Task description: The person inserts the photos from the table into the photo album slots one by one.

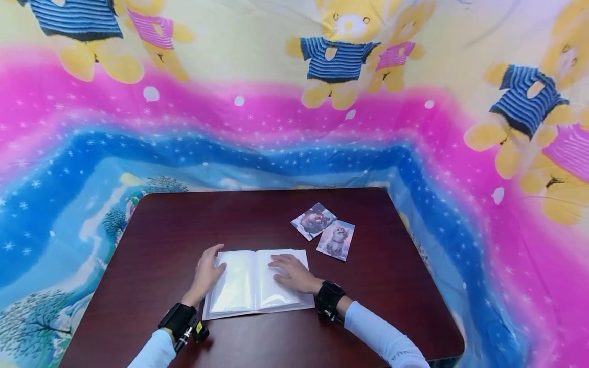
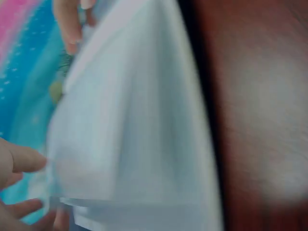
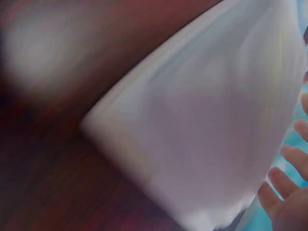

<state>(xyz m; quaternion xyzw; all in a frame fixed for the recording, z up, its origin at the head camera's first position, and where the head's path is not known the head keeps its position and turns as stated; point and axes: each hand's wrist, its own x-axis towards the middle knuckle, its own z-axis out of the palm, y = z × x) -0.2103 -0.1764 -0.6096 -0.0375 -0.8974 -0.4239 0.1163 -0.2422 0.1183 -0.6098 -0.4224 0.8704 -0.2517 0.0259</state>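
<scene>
An album (image 1: 254, 281) with glossy, clear-sleeved white pages lies spread flat on the dark table. At its left edge is my left hand (image 1: 207, 273), thumb over the page's border and fingers extended outside it. My right hand (image 1: 294, 273) rests on the right-hand page, its fingers straight and pointing toward the spine. The left wrist view shows the album (image 2: 144, 115) blurred, with fingers (image 2: 29, 159) beside its edge. Blur also covers the album (image 3: 207, 134) in the right wrist view, where relaxed fingers (image 3: 284, 183) show at the right.
Two printed animal pictures lie beyond the album's upper right corner: a brownish animal card (image 1: 315, 221) and a grey kitten card (image 1: 336, 240), their corners meeting. Behind the brown table (image 1: 184, 220) hangs a bear-patterned cloth (image 1: 276, 122), which wraps both sides.
</scene>
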